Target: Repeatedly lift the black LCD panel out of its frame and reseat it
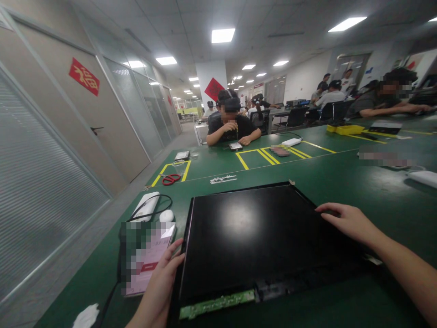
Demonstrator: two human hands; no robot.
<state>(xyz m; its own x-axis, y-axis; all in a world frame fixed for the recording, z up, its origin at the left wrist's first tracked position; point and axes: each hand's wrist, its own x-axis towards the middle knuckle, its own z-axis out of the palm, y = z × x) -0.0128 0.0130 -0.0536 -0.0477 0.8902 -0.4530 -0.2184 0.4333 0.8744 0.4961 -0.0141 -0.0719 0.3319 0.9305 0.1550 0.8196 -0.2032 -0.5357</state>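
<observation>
A large black flat panel lies on the green table in front of me, with a green circuit strip along its near edge. My left hand rests against the panel's left edge, its fingers curled around that edge. My right hand lies on the panel's right edge with the fingers stretched flat.
A phone, a white mouse, a white box and a black cable lie left of the panel. Red scissors sit in a yellow-taped square. People sit at the far side of the table. A glass wall runs along the left.
</observation>
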